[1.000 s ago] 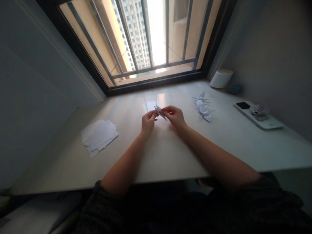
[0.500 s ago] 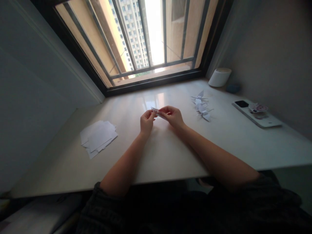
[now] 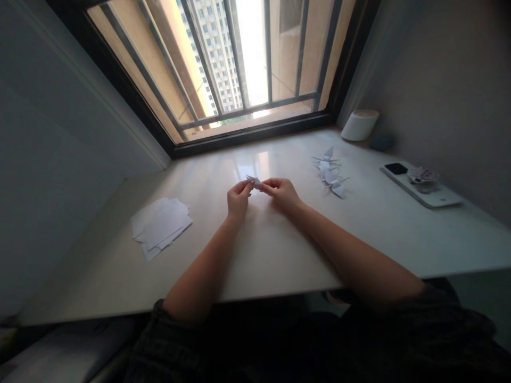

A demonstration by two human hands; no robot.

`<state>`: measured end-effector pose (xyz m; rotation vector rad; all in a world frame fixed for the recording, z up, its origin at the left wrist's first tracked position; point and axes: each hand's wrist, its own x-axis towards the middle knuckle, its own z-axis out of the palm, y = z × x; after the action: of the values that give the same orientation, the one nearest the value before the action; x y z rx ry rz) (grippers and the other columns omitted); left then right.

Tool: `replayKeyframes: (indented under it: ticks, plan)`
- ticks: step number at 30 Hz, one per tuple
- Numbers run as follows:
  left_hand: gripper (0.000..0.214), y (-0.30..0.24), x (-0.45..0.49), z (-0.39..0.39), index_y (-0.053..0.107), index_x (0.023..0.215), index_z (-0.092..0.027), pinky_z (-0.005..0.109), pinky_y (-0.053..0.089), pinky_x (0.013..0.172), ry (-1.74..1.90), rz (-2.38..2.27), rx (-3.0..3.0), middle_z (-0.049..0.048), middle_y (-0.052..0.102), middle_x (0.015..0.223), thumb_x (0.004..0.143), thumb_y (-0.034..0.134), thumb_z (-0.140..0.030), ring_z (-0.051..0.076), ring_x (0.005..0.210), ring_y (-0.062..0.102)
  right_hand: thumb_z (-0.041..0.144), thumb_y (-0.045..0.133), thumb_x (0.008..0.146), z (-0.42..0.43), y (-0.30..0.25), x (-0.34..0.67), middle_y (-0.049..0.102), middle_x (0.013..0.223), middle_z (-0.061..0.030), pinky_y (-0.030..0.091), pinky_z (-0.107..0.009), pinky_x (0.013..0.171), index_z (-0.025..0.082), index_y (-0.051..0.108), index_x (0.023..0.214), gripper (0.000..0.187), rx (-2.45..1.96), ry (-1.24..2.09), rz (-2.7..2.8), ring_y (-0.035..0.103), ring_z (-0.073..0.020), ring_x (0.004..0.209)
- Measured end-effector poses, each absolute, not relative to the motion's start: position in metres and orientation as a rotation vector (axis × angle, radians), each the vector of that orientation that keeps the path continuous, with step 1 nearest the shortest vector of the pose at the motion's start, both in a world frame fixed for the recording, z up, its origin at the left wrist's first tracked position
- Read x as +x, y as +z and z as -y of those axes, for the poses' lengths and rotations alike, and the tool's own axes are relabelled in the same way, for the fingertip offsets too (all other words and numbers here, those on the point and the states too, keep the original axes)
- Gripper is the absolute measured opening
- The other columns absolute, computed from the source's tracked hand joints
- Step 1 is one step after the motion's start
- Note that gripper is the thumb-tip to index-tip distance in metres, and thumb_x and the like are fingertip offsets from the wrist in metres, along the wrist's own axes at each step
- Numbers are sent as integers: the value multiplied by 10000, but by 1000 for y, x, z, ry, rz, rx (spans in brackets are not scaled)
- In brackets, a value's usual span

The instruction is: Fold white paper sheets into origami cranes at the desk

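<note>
Folded piece: I see a small folded white paper piece [image 3: 252, 180] held up between the hands, near the middle of the desk; only its pointed tip shows past the fingers.

Hands: the left hand [image 3: 239, 201] and the right hand [image 3: 282, 193] are both closed on it in a fingertip pinch, meeting with no clear gap. I cannot tell exactly which fingers bear on the paper.

Around them: on a pale glossy desk [image 3: 271, 250], a loose stack of white paper sheets [image 3: 160, 227] lies to the left. A group of white origami cranes [image 3: 329, 173] sits to the far right of the hands. Further right are a white-backed smartphone [image 3: 421, 187], a white cylindrical container [image 3: 360, 125] and a small blue-grey round object [image 3: 381, 142]. A barred window [image 3: 215, 64] fills the far end.

Handling: from here, I'd keep the pinch light and even, with both hands close together, so the thin layers don't slip or crumple. Creases are best pressed with the fingertips.

Since the earlier frame: less of the paper shows, as its long lower point is now hidden, and the hands sit closer around it.
</note>
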<state>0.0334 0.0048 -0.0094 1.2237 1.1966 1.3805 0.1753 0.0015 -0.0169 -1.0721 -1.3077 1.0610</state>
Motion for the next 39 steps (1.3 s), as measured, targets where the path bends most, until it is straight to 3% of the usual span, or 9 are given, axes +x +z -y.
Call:
replayKeyframes:
  ticks: [12,24,30,34,39]
  plan:
    - [284,-8,34,-3,704,753,-192,258,427,658,1361,-1208,1241,27,680,755,694,687,-469,151,738,592,616,667,670,-3,-19,175,671,686,-45,432,-284,655,162,671,694,455,-1096,1001,1399,578,-155,653]
    - [341,-7,33,-3,721,808,-196,254,429,655,1369,-1235,1167,48,698,835,698,674,-514,160,778,608,616,662,669,-3,-20,174,571,591,4,336,-255,528,166,639,658,451,-1085,1051,1427,460,-111,548]
    - [315,-5,33,-3,690,714,-190,257,428,658,1382,-1233,1133,38,674,776,701,676,-505,159,762,602,591,674,683,-4,-20,173,622,636,-12,384,-263,579,168,639,669,424,-1055,1045,1438,528,-128,592]
    - [350,-5,32,-3,714,836,-204,257,431,654,1366,-1205,1166,47,692,869,731,647,-531,166,795,613,569,686,700,-2,-20,172,666,666,-24,453,-279,636,190,628,713,384,-1033,1036,1377,616,-157,639]
    - [422,-5,33,-3,710,904,-202,256,441,629,1320,-1233,1264,67,702,904,724,642,-578,185,811,628,568,616,784,7,-12,175,686,727,-34,460,-297,645,225,673,791,348,-1196,632,1481,611,-167,657]
